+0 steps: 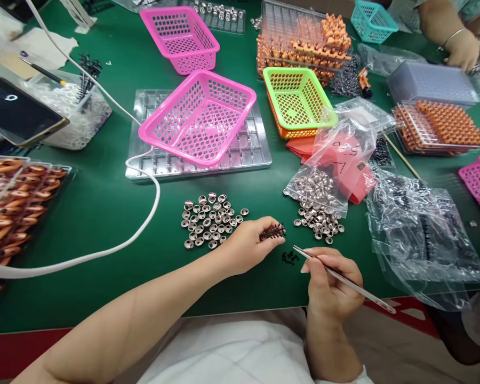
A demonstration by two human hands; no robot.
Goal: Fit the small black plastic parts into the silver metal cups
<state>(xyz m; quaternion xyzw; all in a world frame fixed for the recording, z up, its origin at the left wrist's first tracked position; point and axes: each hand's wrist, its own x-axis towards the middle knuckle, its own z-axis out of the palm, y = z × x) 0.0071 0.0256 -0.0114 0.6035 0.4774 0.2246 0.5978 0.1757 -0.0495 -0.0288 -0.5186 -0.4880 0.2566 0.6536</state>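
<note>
In the head view, the left hand (250, 242) is curled, its fingers pinching a dark, thin, toothed plastic strip (272, 231). The right hand (334, 282) is closed round slim silver metal tweezers (344, 278), whose tips point up and left. The strip looks spiky, with little studs along its length, and pokes out between thumb and fingers. Taking the strip as landmark, the small black bits (290, 258) lie just below it, the tweezers are below right, and round silver metal caps (208, 221) spread to its left.
</note>
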